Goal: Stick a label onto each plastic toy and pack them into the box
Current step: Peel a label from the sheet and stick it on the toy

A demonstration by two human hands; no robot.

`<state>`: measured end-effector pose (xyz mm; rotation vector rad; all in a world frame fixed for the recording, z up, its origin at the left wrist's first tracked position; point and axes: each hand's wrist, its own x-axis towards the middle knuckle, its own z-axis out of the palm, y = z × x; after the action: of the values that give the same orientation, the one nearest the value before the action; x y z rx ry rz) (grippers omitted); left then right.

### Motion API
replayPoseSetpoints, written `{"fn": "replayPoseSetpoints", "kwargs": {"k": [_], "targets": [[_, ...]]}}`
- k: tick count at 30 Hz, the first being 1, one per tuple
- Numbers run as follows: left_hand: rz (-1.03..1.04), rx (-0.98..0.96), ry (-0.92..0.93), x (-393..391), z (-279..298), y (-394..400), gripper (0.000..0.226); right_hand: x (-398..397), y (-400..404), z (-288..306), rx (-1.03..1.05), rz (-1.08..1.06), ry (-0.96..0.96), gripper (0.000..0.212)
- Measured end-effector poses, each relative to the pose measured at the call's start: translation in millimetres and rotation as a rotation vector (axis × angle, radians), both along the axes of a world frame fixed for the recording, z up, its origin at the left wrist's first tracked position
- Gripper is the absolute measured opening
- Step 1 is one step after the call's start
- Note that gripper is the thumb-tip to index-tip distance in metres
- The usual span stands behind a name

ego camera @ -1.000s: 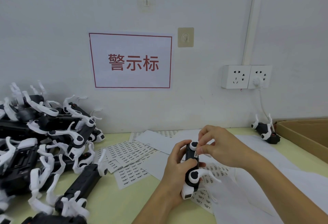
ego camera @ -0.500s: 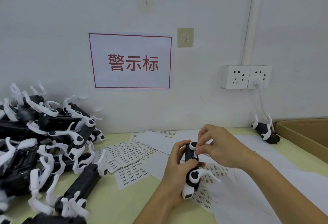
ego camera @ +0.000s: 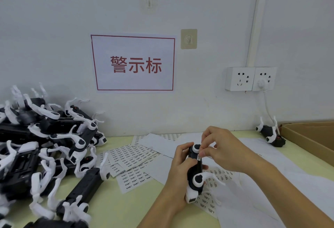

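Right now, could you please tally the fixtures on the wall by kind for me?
Adhesive wall hooks: 2, the clear hook and the beige hook
Socket plates: 2, the left socket and the right socket with a plug in it
Red-bordered paper sign: 1
Total: 5

A white sign (ego camera: 133,63) with a red border on the far wall reads 警示标 in red. The label sheets (ego camera: 132,157) on the table carry rows of small black print, too small to read
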<state>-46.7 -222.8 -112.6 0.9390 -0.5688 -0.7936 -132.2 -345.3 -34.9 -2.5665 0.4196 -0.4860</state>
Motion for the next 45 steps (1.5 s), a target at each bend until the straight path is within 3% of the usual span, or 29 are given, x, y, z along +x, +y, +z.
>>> {"fn": "replayPoseSetpoints", "kwargs": {"k": [8, 18, 38, 45], "targets": [[0.008, 0.015, 0.002, -0.2, -1.4, -1.1, 0.035, 0.6, 0.6, -0.6, -0.007, 0.008, -0.011, 0.024], [-0.005, 0.019, -0.076, 1.1, -2.4, 1.0, 0.048, -0.4, -3.0, -1.6, 0.034, 0.029, -0.002, 0.022], [0.014, 0.040, -0.118, 0.3, -3.6, -1.8, 0.048, 0.5, -5.1, -5.7, 0.109, 0.032, -0.043, 0.020], [0.022, 0.041, -0.128, -0.2, -4.2, -1.0, 0.048, 2.0, -4.4, -5.6, 0.040, 0.017, -0.028, 0.020]]}}
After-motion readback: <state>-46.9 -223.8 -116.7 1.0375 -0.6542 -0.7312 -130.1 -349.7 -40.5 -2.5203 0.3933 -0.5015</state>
